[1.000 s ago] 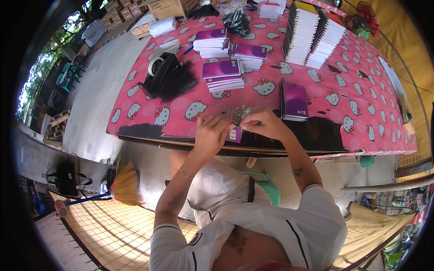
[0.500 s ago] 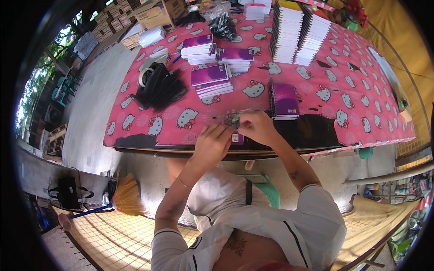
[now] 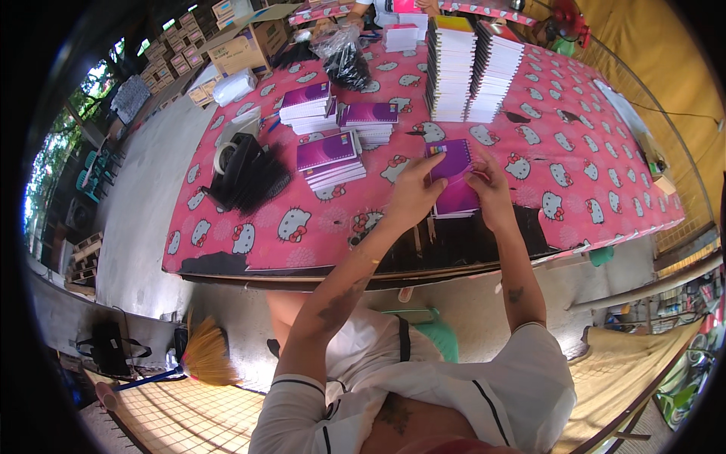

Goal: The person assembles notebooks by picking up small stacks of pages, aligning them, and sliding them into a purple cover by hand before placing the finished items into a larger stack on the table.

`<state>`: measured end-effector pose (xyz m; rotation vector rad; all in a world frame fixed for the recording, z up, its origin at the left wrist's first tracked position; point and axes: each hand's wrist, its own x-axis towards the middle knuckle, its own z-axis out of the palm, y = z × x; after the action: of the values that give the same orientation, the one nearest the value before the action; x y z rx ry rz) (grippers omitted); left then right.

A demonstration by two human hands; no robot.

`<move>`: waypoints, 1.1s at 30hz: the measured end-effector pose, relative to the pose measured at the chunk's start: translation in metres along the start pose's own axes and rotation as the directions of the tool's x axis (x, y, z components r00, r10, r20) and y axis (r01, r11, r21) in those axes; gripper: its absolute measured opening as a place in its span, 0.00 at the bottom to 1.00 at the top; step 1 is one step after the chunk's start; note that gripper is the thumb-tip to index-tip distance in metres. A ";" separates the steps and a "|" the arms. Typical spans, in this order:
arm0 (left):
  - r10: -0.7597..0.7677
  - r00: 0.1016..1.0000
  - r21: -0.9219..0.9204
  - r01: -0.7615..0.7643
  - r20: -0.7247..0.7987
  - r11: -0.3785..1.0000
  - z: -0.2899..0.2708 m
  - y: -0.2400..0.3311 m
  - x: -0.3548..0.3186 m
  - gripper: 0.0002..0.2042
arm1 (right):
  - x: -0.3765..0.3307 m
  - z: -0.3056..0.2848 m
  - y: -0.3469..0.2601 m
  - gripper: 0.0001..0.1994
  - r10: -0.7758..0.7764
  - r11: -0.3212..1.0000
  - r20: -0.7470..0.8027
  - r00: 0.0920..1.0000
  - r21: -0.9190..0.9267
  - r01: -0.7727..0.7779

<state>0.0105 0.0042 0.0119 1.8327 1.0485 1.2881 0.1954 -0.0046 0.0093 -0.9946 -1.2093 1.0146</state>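
A purple notebook (image 3: 454, 163) lies over a small stack of similar ones near the table's front edge. My left hand (image 3: 415, 191) grips its left side, thumb and fingers on the cover. At the right edge my right hand (image 3: 491, 193) holds it, thumb on the cover and the other fingers bent along the side. Between my hands the lower pages of the stack (image 3: 454, 215) show white. How far the top notebook rests on those below is partly hidden by my fingers.
Left of my hands stand stacks of purple notebooks (image 3: 327, 151). A tape dispenser (image 3: 231, 155) sits beside black netting (image 3: 261, 181). Tall spiral notebook stacks (image 3: 451, 72) rise behind, near a plastic bag of black material (image 3: 346, 64). Another person's hand (image 3: 429, 7) shows across the table.
Both hands have moved right and away from me, from a small greenish-grey piece at the table edge to the purple notebook stack. The view has shifted, and another person now shows at the far side.
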 end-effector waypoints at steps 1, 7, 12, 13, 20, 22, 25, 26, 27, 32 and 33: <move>0.040 0.999 0.121 -0.043 0.030 0.992 0.005 -0.007 0.009 0.22 | 0.007 -0.007 0.007 0.29 -0.083 0.967 -0.004 0.997 -0.241 0.079; 0.154 0.987 0.428 -0.121 -0.044 0.896 0.027 -0.040 0.007 0.19 | 0.021 -0.037 0.060 0.22 -0.186 0.764 0.056 0.981 -0.619 0.180; 0.307 0.925 0.483 -0.167 -0.225 0.859 -0.045 -0.041 0.010 0.14 | 0.018 -0.036 0.058 0.21 -0.136 0.818 0.087 0.987 -0.552 0.161; 0.365 0.904 0.568 -0.184 -0.222 0.802 -0.069 -0.043 0.010 0.13 | 0.018 -0.036 0.058 0.21 -0.128 0.822 0.095 0.987 -0.546 0.159; 0.320 0.946 0.838 -0.140 -0.043 0.528 -0.174 -0.093 -0.010 0.15 | 0.020 -0.034 0.052 0.21 -0.090 0.834 0.121 0.989 -0.534 0.141; 0.394 0.914 0.876 -0.265 0.095 0.403 -0.183 -0.097 -0.015 0.17 | 0.014 -0.023 0.042 0.22 -0.327 0.686 0.091 0.941 -0.662 0.302; 0.423 0.902 0.895 -0.254 0.082 0.367 -0.185 -0.073 -0.023 0.17 | -0.010 0.005 0.009 0.24 -0.481 0.600 0.134 0.866 -0.670 0.437; 0.432 0.900 0.905 -0.235 0.064 0.356 -0.182 -0.057 -0.023 0.18 | -0.018 0.020 -0.004 0.25 -0.507 0.599 0.152 0.848 -0.646 0.474; 0.492 0.870 0.906 -0.225 0.022 0.358 -0.169 -0.039 -0.027 0.19 | -0.028 0.036 -0.014 0.27 -0.501 0.641 0.178 0.847 -0.581 0.501; 0.367 0.871 0.707 -0.482 0.326 0.517 -0.100 -0.019 -0.096 0.16 | -0.073 0.095 0.023 0.32 -0.182 0.913 0.372 0.910 -0.280 0.297; 0.417 0.881 0.693 -0.445 0.224 0.567 -0.103 -0.008 -0.095 0.14 | -0.077 0.097 0.031 0.31 -0.132 0.932 0.341 0.931 -0.276 0.233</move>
<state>-0.1079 -0.0687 -0.0045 2.8742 1.2524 1.1565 0.0906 -0.0657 -0.0304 -0.9576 -1.7415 0.8689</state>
